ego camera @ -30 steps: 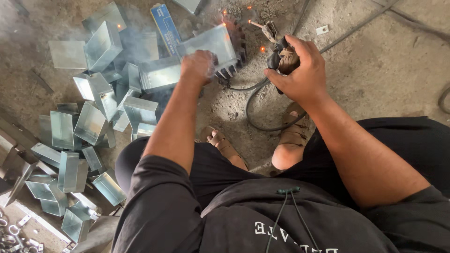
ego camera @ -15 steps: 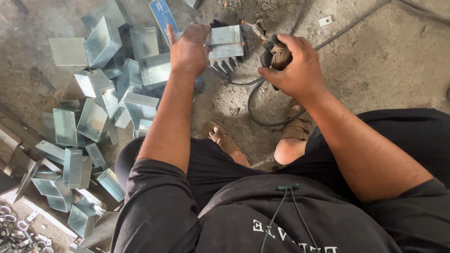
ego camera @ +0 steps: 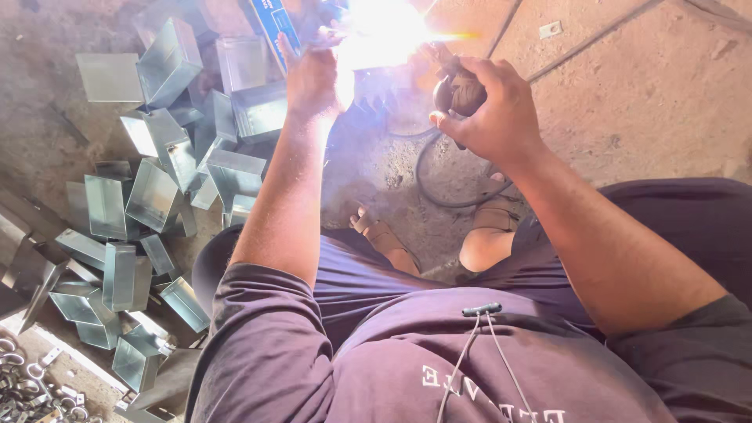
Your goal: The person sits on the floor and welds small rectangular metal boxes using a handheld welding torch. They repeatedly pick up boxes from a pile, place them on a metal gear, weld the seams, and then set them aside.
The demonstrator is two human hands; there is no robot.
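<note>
Head-cam view, so everything is seen from above, looking down at the floor. A welding electrode holder is gripped in the right hand, fingers wrapped tight round the handle, and a very bright arc is being struck just up and left of it. The workpiece is pretty much washed out by the glare, so what exactly is being welded can't be made out. The left hand is held right beside the arc; its fingers look curled on something there, but whether anything is really clamped can't be told through the flare.

A black cable is looped on the concrete floor below the holder, close to the sandalled feet. A heap of folded sheet-metal boxes is piled to the left, and a blue flat packet is propped at the top.

What could go wrong, honestly: both hands are bare and the left one is kept next to the arc, so burns from spatter or hot metal seem likely. Toes are exposed too. The cable could get snagged by a foot and the rod jerked off the joint.
</note>
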